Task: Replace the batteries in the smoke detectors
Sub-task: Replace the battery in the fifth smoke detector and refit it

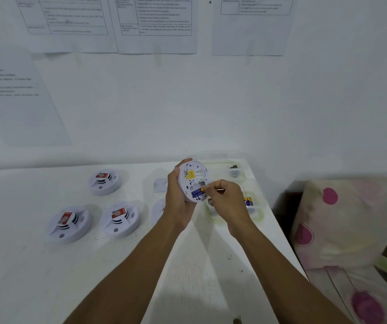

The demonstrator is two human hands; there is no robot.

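Observation:
My left hand (178, 202) holds a round white smoke detector (193, 177) above the table, its back side facing me. A blue and yellow battery (197, 192) lies in the open bay at the detector's lower edge. My right hand (225, 198) pinches that battery's yellow end with thumb and fingertips. Three more white detectors (104, 182) (69, 224) (120, 218) rest on the table to the left, each with a red battery on top. More batteries (248, 201) lie in a clear tray just behind my right hand.
The white table (36, 265) ends at the right near x 1300. A second clear tray (234, 170) with a dark battery sits at the back right corner. Two white cover plates (160, 184) lie behind my left hand. A spotted pillow (342, 220) is beside the table. Papers hang on the wall.

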